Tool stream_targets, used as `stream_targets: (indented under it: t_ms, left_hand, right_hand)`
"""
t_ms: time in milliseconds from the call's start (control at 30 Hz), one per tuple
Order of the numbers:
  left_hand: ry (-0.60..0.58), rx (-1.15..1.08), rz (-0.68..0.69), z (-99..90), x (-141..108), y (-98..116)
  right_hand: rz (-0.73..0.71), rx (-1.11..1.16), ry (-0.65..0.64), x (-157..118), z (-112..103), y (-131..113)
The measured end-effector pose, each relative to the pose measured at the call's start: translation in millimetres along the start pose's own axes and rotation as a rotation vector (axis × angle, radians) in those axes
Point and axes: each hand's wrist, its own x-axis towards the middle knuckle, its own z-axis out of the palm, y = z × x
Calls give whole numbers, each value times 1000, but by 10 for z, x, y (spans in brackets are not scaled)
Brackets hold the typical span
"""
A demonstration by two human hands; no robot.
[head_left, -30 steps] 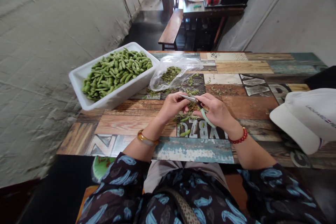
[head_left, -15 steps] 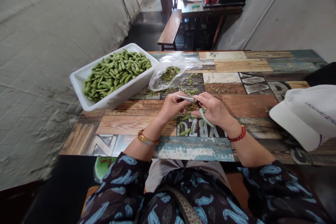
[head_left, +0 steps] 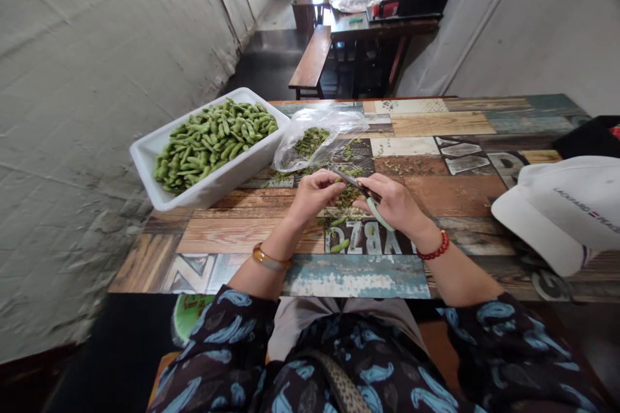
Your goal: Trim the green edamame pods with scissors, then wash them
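My right hand (head_left: 394,201) is wrapped round a pair of scissors (head_left: 379,213) with pale green handles. Their blades point left, toward the fingertips of my left hand (head_left: 314,192). Those fingers are pinched together on an edamame pod (head_left: 338,181), of which only a bit of green shows. Below the hands, a loose pod (head_left: 340,246) lies on the table beside scattered trimmings (head_left: 347,196). To the left stands a white plastic tub (head_left: 213,197) heaped with edamame pods (head_left: 217,142). Behind my hands lies a clear plastic bag (head_left: 289,151) with green trimmings in it.
A white cap (head_left: 557,206) sits on the patterned wooden table (head_left: 242,232) at the right. Beyond the table are a bench (head_left: 312,58) and another table (head_left: 382,27) with a black tray and a green lid-like item. A rough wall (head_left: 97,110) runs along the left.
The scissor blades have opened slightly and tilted, near the left fingertips. Both hands stay in nearly the same place; the whole view has shifted a little.
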Motion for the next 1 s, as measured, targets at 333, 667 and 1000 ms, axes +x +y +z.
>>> stream_targets:
  t_ms: [333,667,1000]
  left_hand:
    - [53,-491,-197,-39,20,77]
    - [-7,-606,-281,18,0,46]
    - [-96,-592,-313,72,-28,12]
  right_hand:
    - [3,28,116,22,12,63]
    - [-28,64,43,25,45,-12]
    - [-98,72,74,28,42,-41]
